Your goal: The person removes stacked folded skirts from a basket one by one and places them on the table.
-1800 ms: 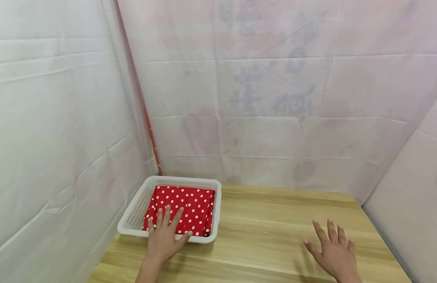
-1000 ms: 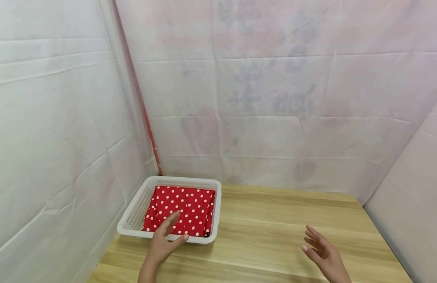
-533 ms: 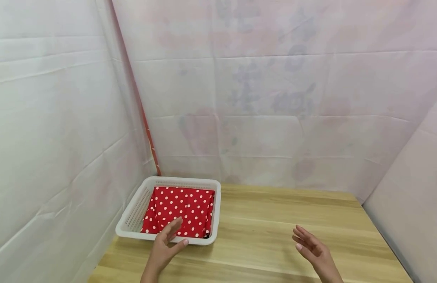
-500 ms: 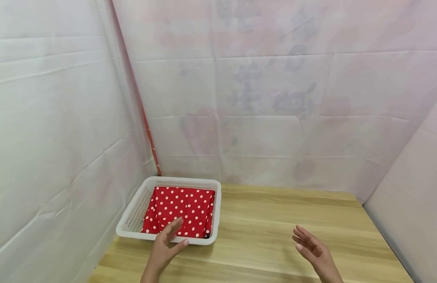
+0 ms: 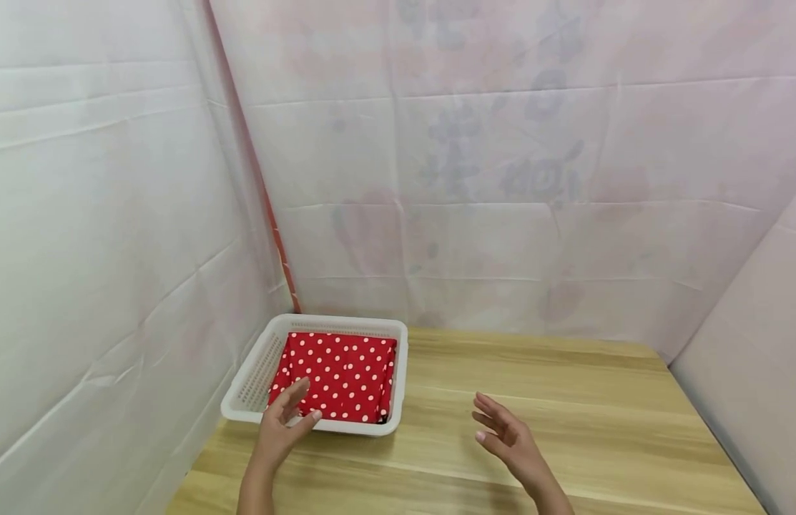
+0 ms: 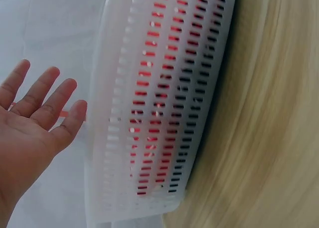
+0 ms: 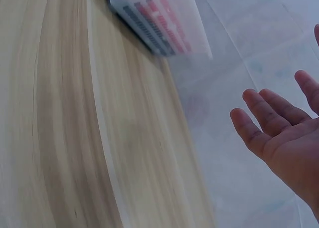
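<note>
A white plastic basket (image 5: 246, 379) with slotted walls stands at the back left of the table. In it lies a folded red cloth with white dots (image 5: 346, 372); something dark shows at its front right corner. My left hand (image 5: 278, 425) is over the basket's front rim, fingers relaxed and holding nothing. The left wrist view has that hand (image 6: 35, 118) beside the basket wall (image 6: 149, 113), red showing through its slots. To the right of the basket, my right hand (image 5: 510, 440) hovers over the table with loose fingers. The right wrist view shows this hand (image 7: 284, 133) with nothing in it.
A wood-grain table (image 5: 533, 372) extends right of the basket. White sheets hang around it: a left sheet (image 5: 114, 250) close beside the basket, a back sheet (image 5: 475, 236) with faint print, and a right sheet (image 5: 752, 343). A red strip (image 5: 275, 229) runs down the back left corner.
My spread fingers have relaxed and both hands have turned palms inward. The right hand has moved left toward the basket; the left has shifted slightly left. The basket and cloth stay put.
</note>
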